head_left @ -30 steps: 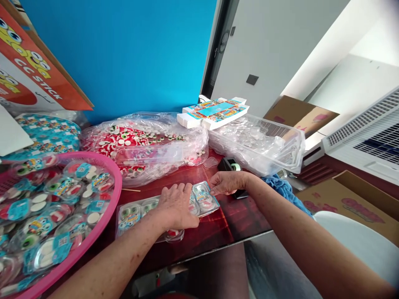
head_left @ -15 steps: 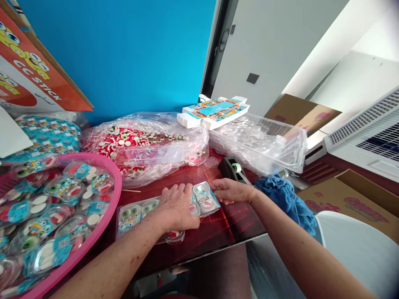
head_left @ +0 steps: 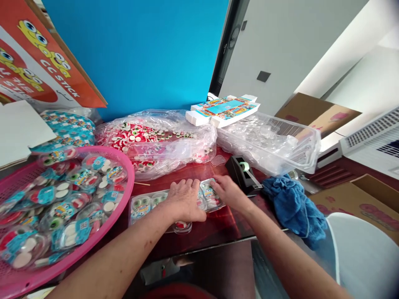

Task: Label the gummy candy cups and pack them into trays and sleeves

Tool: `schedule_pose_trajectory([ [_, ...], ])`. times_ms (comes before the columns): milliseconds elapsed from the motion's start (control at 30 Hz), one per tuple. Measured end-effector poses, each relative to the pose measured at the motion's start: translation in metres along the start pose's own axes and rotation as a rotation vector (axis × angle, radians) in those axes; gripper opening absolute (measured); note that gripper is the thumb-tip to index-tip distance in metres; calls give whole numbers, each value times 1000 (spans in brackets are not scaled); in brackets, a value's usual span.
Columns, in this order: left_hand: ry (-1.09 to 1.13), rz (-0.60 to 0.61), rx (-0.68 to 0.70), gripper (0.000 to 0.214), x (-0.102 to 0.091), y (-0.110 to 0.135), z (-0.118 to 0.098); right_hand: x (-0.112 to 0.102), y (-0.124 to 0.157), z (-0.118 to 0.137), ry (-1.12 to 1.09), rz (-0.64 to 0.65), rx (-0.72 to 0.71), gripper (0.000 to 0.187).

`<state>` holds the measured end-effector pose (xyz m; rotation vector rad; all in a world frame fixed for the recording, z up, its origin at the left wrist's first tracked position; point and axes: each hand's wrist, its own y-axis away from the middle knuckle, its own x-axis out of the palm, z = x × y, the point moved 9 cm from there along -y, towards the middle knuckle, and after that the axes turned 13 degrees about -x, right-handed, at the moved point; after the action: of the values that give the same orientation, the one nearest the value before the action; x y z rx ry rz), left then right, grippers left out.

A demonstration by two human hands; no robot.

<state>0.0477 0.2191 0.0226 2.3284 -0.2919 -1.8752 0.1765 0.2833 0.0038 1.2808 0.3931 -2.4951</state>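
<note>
A row of clear plastic candy packs [head_left: 141, 209] with white, green and red pieces and blue labels lies on the dark red table. My left hand [head_left: 185, 201] spans the row from above, its fingers over the far edge and its thumb near the front edge, and hides the middle packs. Under it, a round candy pack [head_left: 182, 226] pokes out at the front. At the row's right end, my right hand [head_left: 229, 191] is closed on a clear candy pack [head_left: 211, 196], with fingertips on its top and right side.
A pink basket [head_left: 126, 199] of filled packs stands left. Behind are a bag of candies [head_left: 149, 141], a clear bin of plastic containers [head_left: 264, 141] and a printed carton [head_left: 224, 110]. A tape dispenser [head_left: 241, 174] and a blue cloth [head_left: 289, 207] sit right, near a white chair [head_left: 364, 253].
My right hand has shifted from beside the end pack's right edge to over its top right. My left hand stays on the row. The whole view has swung slightly left.
</note>
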Motion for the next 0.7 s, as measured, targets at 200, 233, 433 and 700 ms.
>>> schedule_pose_trajectory([
  [200,18,-9,1,74,-2,2,2,10,52,28,9,-96,-17,63],
  [233,23,-7,1,75,-2,2,2,7,66,31,11,-187,-12,67],
  [433,44,19,-54,77,-3,1,3,28,100,35,-171,-404,9,65],
  [700,66,-69,-362,73,-11,-30,18,24,34,6,-548,-368,87,65],
])
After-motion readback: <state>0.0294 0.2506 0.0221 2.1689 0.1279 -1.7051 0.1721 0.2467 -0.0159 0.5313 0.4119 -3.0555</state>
